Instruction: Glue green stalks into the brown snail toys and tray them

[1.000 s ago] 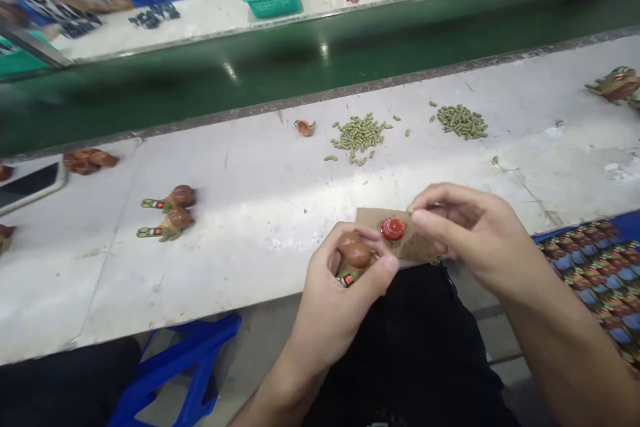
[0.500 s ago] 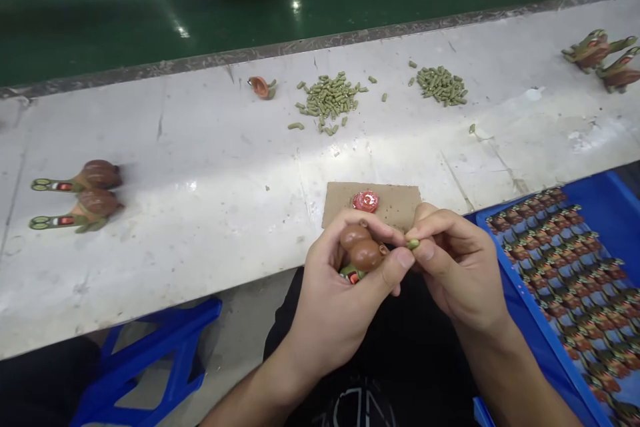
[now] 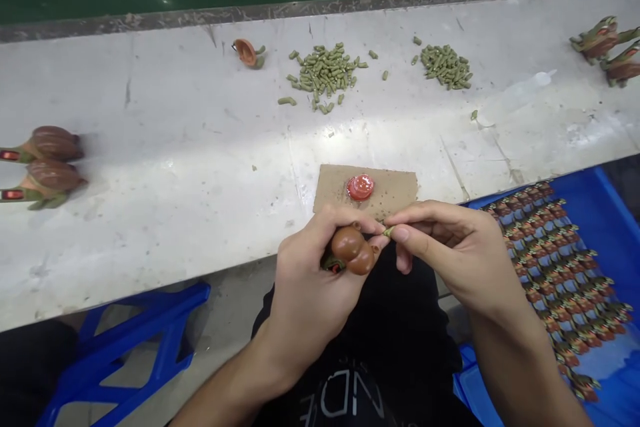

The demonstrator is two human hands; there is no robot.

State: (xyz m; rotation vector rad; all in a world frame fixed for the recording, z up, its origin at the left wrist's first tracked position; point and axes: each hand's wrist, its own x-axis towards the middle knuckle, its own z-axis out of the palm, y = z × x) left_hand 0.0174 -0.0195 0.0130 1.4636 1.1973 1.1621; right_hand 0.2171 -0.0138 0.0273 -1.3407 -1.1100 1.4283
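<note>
My left hand [image 3: 310, 280] is wrapped round a toy figure [image 3: 354, 250] with a rounded, glossy brown body; part of its green and red side shows beneath the fingers. Between thumb and index finger, my right hand [image 3: 463, 250] pinches a small green peg [image 3: 389, 231], whose end meets the fingertips of my left hand. Whether the peg touches the toy, I cannot tell. Just beyond both hands, a glossy red blob [image 3: 360, 187] sits on a piece of brown cardboard [image 3: 395, 187] at the bench edge.
Two heaps of green pegs, one left [image 3: 327, 72] and one right [image 3: 446, 67], lie on the white bench [image 3: 200, 213]. Brown toys [image 3: 55, 160] stand far left, others [image 3: 603, 40] far right. A blue crate [image 3: 597, 213] holds rows of figures. A blue stool [image 3: 135, 327] stands lower left.
Both hands have shifted slightly left with the toy and peg, and the toy has turned a little in my left hand. The view has tilted down, so the bench appears higher.
</note>
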